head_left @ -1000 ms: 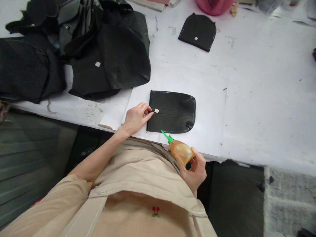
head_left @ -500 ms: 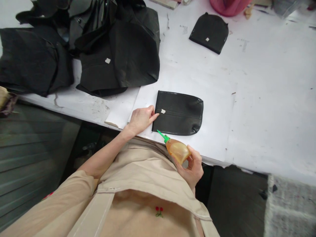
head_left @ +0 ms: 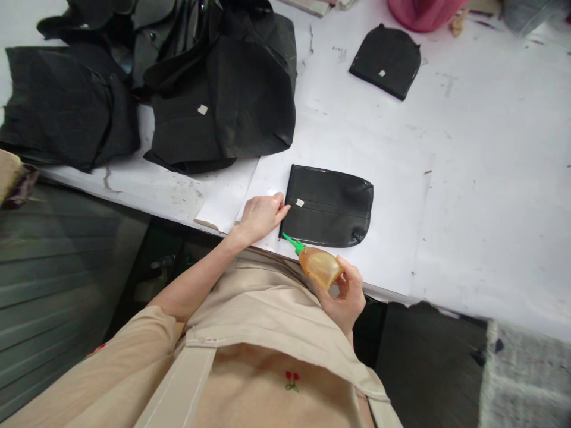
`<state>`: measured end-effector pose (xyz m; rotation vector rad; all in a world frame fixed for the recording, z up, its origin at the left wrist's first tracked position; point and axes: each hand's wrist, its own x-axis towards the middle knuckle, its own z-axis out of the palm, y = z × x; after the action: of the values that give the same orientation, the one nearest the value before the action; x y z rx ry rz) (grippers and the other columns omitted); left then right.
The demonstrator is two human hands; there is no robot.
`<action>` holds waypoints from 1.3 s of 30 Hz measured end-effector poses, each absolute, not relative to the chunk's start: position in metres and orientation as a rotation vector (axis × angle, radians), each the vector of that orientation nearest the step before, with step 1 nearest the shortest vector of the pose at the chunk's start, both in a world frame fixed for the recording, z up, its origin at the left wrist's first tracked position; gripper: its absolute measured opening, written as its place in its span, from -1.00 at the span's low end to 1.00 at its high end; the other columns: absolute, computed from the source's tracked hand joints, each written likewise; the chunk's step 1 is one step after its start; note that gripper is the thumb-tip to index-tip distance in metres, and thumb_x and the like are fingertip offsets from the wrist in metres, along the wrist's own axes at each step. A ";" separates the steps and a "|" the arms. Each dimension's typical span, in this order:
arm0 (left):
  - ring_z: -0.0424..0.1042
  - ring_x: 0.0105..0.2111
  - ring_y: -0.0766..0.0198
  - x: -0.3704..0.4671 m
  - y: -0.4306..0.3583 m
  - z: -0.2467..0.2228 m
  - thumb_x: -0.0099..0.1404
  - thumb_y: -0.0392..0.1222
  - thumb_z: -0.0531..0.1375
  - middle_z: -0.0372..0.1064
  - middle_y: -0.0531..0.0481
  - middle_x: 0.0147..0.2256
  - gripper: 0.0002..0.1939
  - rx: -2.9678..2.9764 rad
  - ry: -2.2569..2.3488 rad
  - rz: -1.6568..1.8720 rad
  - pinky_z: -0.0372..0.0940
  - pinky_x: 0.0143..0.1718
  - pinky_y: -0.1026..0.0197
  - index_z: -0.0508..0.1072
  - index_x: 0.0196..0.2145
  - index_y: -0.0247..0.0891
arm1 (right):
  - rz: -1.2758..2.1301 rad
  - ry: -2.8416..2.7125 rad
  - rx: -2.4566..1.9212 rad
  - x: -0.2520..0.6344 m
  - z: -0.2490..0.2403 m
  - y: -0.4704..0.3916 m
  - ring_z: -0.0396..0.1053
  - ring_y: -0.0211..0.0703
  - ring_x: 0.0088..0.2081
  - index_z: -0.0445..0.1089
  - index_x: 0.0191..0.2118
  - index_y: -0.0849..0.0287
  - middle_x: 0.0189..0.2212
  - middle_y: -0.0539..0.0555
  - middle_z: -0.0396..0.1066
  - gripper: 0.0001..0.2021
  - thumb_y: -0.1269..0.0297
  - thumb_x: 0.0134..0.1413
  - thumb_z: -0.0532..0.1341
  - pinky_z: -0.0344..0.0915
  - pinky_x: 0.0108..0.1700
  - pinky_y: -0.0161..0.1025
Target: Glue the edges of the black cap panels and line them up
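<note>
A flat black leather-like pouch piece (head_left: 332, 208) lies near the table's front edge, a small pale tag at its left end. My left hand (head_left: 263, 217) is closed at that left edge, thumb and fingertips pinching it beside the tag. In my right hand (head_left: 345, 297) is a translucent amber squeeze bottle (head_left: 321, 267) with a green nozzle. The nozzle tip meets the pouch piece's lower left corner; whether any liquid comes out is too small to see.
A heap of black leather-like pieces (head_left: 250, 101) covers the table's left side. Another black pouch piece (head_left: 387, 62) lies farther back, near a pink container (head_left: 423, 12). White paper covers the table (head_left: 491, 178). Grey fabric (head_left: 526, 374) hangs at the lower right.
The whole view has shifted slightly, so things sit a little farther right. The bottle's nozzle has moved slightly closer to the pouch piece's left corner. Both hands keep their holds.
</note>
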<state>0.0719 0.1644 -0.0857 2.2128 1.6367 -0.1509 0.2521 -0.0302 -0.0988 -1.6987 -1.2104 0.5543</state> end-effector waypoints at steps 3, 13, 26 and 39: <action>0.58 -0.28 0.08 0.072 0.165 -0.085 0.50 -0.05 0.10 0.60 -0.11 -0.33 -0.74 2.203 1.642 -0.157 0.25 -0.31 0.19 0.52 -0.19 -0.23 | 0.694 -1.015 -1.748 0.252 -0.093 -0.025 0.54 0.01 -0.06 0.44 0.08 0.12 -0.03 0.16 0.51 -0.48 0.13 0.00 0.48 0.56 -0.14 -0.14; 0.57 -0.32 0.11 0.071 0.166 -0.090 0.48 -0.05 0.12 0.58 -0.08 -0.37 -0.75 2.134 1.630 -0.061 0.21 -0.32 0.19 0.50 -0.29 -0.20 | 1.163 -0.424 -1.468 0.293 -0.098 -0.021 0.55 0.03 -0.22 0.42 0.10 0.13 -0.05 0.21 0.54 -0.48 -0.06 0.11 0.34 0.42 -0.46 -0.24; 0.40 -0.49 0.19 0.088 0.185 -0.116 0.21 0.06 0.21 0.34 0.09 -0.51 -0.71 1.535 1.425 0.630 0.28 -0.43 0.18 0.19 -0.44 -0.12 | 0.715 -0.136 -1.154 0.434 -0.133 0.033 0.63 0.02 -0.19 0.56 -0.03 0.03 0.03 0.16 0.57 -0.61 -0.04 0.08 0.41 0.48 -0.54 -0.30; 0.56 -0.32 0.10 0.116 0.215 -0.118 -0.01 0.00 0.44 0.56 -0.02 -0.35 -0.56 0.962 1.163 0.395 0.35 -0.32 0.19 0.49 -0.21 -0.25 | 0.669 -0.054 -0.974 0.459 -0.141 0.046 0.65 -0.06 -0.22 0.53 0.01 0.14 -0.01 0.10 0.62 -0.47 0.10 -0.10 0.55 0.58 -0.41 -0.40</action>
<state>0.1157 0.2148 -0.1178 0.9623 1.1628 0.3954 0.4587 0.0460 -0.1408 -0.9742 -0.0543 0.6687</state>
